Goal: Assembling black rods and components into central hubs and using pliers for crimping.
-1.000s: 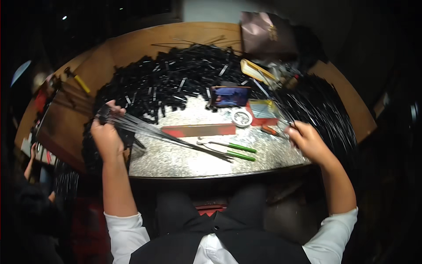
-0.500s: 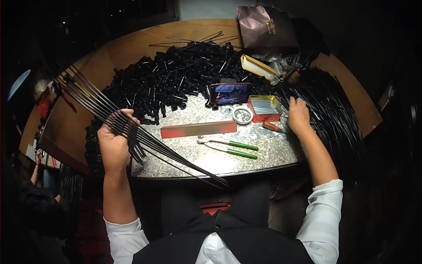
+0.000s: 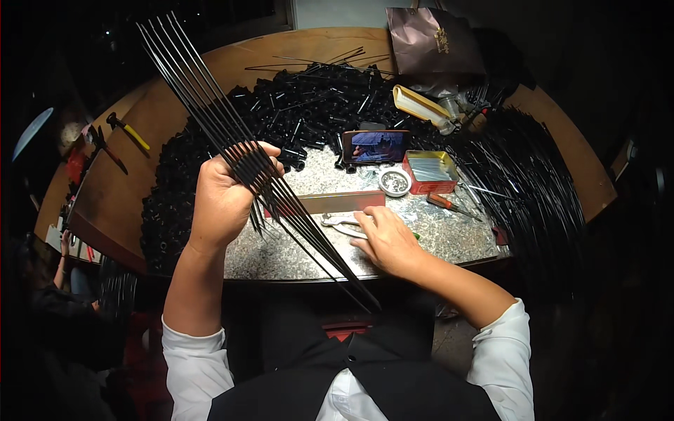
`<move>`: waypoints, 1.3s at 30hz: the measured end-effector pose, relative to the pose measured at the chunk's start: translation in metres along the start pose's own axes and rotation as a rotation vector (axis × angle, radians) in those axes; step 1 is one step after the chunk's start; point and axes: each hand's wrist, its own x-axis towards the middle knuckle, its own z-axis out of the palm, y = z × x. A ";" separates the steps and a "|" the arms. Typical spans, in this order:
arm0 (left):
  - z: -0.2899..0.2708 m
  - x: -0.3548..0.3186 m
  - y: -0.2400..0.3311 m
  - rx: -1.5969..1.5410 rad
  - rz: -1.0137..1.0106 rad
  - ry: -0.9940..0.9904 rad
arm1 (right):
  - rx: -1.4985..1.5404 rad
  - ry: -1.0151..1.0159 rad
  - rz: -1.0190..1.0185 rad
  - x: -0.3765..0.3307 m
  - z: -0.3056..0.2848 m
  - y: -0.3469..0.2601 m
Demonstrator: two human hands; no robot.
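Observation:
My left hand (image 3: 228,193) is closed around a bundle of long, thin black rods (image 3: 200,95), which slant from the upper left down past the table's front edge. Shorter dark ends stick out below the fist. My right hand (image 3: 390,242) lies over a pair of pliers (image 3: 342,222) with green handles, fingers and thumb bent about it. The metal jaws show to the left of the fingers, while most of the handles are hidden under the palm. Just beyond the jaws lies a long red and brown bar (image 3: 330,203), partly behind the rods.
Black tubular parts (image 3: 316,105) are heaped along the back and left. More black rods (image 3: 526,175) lie at the right. Between them are a propped phone (image 3: 375,146), a round dish (image 3: 394,182), a red tin (image 3: 430,172) and a screwdriver (image 3: 442,203). A paper bag (image 3: 435,45) stands behind.
My right hand has moved from the rod pile at the right to the pliers. My left hand has shifted right and up, turning the rods steeper.

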 end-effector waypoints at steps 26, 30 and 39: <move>0.029 -0.014 -0.066 -0.008 0.014 -0.376 | 1.127 -0.435 0.476 -0.061 0.045 -0.046; 0.025 -0.056 -0.079 0.385 0.193 -0.657 | 0.920 -0.434 0.400 -0.100 0.094 -0.036; 0.038 -0.101 -0.088 0.881 0.240 -0.877 | 0.725 -0.517 0.358 -0.138 0.186 -0.002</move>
